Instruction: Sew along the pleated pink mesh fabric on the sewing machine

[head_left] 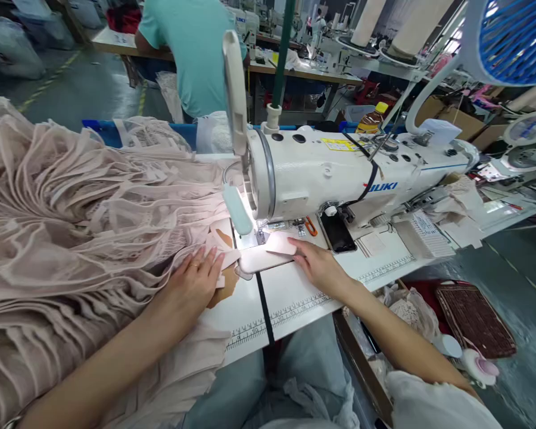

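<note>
My left hand [196,274] lies with its fingers stretched out on pale pink fabric [228,258], left of the sewing machine's needle area. Nothing shows gripped under those fingers. Between thumb and fingertips, my right hand [317,265] pinches a small pale pink fabric piece [280,243]. That piece sits just in front of the presser foot [261,236], over the machine's bed. The white sewing machine [312,170] stands across the table, its lamp lighting the needle area. Brown paper or tape [226,286] shows beside my left fingertips.
A large heap of pale pink garments [93,196] covers the left side. Orange snips [311,226] and a black phone [337,231] lie by the machine. A box [422,233] stands further right. A blue fan [516,42] hangs upper right; a person [192,53] sits ahead.
</note>
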